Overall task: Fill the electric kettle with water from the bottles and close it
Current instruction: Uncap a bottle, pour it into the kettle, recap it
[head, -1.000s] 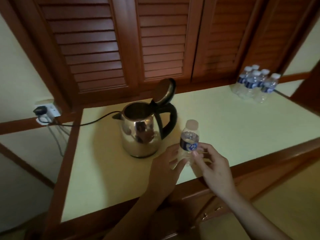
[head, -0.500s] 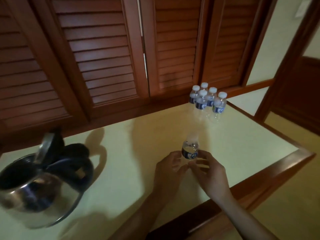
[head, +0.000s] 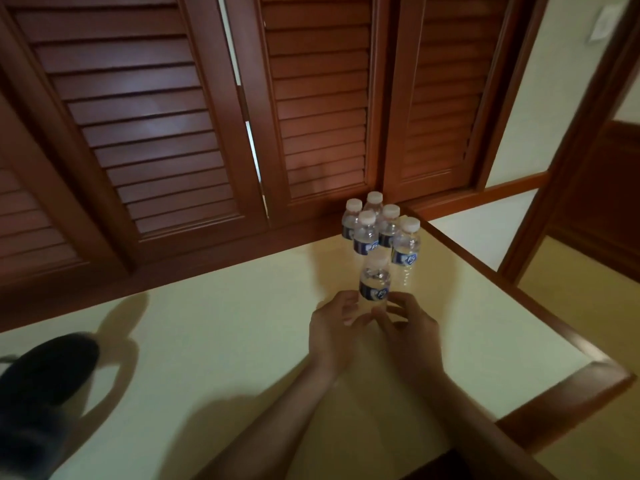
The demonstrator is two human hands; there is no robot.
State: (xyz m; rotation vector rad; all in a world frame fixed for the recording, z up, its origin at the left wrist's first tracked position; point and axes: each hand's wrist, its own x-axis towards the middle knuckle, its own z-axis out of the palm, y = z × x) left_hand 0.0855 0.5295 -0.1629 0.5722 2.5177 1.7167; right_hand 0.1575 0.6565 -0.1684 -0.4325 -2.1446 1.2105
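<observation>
A small clear water bottle with a blue label stands upright between my two hands, just in front of a cluster of several capped bottles at the counter's back right corner. My left hand holds the bottle's lower part from the left and my right hand holds it from the right, fingers curled round its base. The electric kettle shows only as a dark blurred handle and lid at the bottom left edge; its opening is out of view.
The pale yellow counter has a raised wooden rim along its right and front sides. Brown louvred shutter doors close off the back. A doorway opens to the right.
The view has swung right, pushing the kettle to the left edge. Both hands have carried the bottle farther back, close to the cluster of bottles.
</observation>
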